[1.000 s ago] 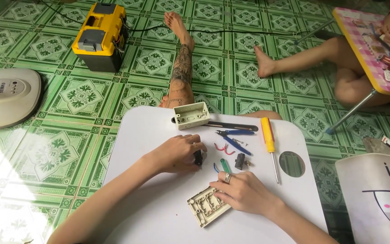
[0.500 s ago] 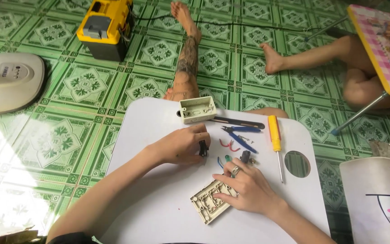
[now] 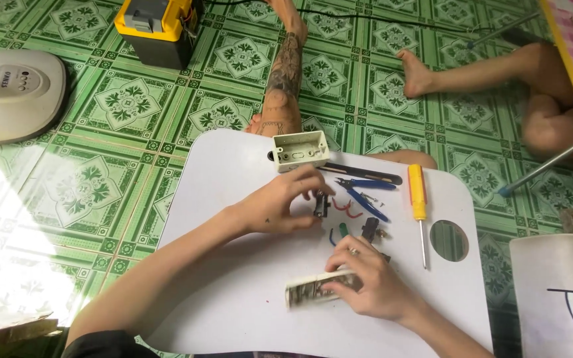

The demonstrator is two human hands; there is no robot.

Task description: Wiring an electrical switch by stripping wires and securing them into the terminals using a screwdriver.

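My left hand [image 3: 280,202] pinches a small black switch module [image 3: 321,205] above the white lap table [image 3: 233,292]. My right hand [image 3: 369,282] grips a beige switch faceplate [image 3: 310,292] standing on its edge on the table. Between my hands lie short red, blue and green wire pieces [image 3: 341,211] and another dark module [image 3: 370,229].
A beige wall box [image 3: 300,150], blue-handled pliers [image 3: 366,192] and a yellow screwdriver [image 3: 418,199] lie at the table's far side. A round cup hole [image 3: 449,240] sits at right. My legs and another person's legs rest on the green tiled floor. A yellow toolbox [image 3: 157,26] and fan base [image 3: 11,93] stand at left.
My right hand has tipped the faceplate from lying flat up onto its edge and drawn it nearer. My left hand stays on the black module.
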